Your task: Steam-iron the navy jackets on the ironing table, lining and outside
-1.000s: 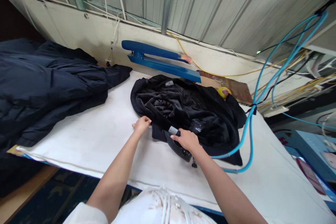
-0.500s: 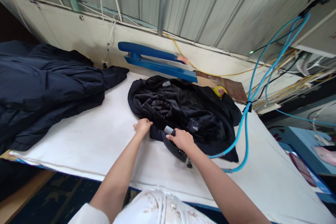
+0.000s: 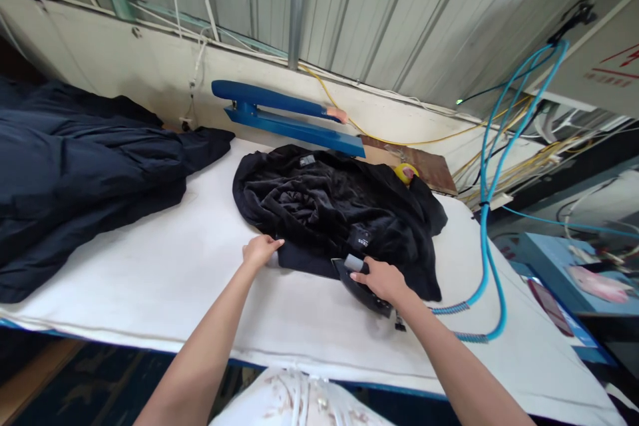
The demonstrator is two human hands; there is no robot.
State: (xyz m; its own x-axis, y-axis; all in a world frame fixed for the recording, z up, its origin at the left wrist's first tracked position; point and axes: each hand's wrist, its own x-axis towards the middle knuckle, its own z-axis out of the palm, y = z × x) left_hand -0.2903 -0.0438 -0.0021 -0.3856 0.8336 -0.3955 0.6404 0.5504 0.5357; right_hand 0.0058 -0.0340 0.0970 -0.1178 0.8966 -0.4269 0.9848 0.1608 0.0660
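Observation:
A black garment [image 3: 319,206] with a plush inner side and a small label lies bunched on the white padded ironing table [image 3: 210,226]. My left hand [image 3: 260,251] pinches the garment's near edge at its left end. My right hand [image 3: 383,279] is closed round the handle of a dark steam iron [image 3: 360,289], whose tip points left and rests at the garment's near edge. Blue hoses [image 3: 492,259] run from the iron's back, up to the right. The iron's soleplate is hidden.
Dark navy garments [image 3: 90,173] are heaped at the left of the table. A blue sleeve-ironing arm [image 3: 294,123] stands along the back, with a yellow roll [image 3: 406,173] to its right. Beyond the right edge are a light blue box [image 3: 554,259] and several cables.
The iron in my right hand has slid right along the garment's near edge, away from my left hand. My left hand still pinches the edge. The view has shifted slightly.

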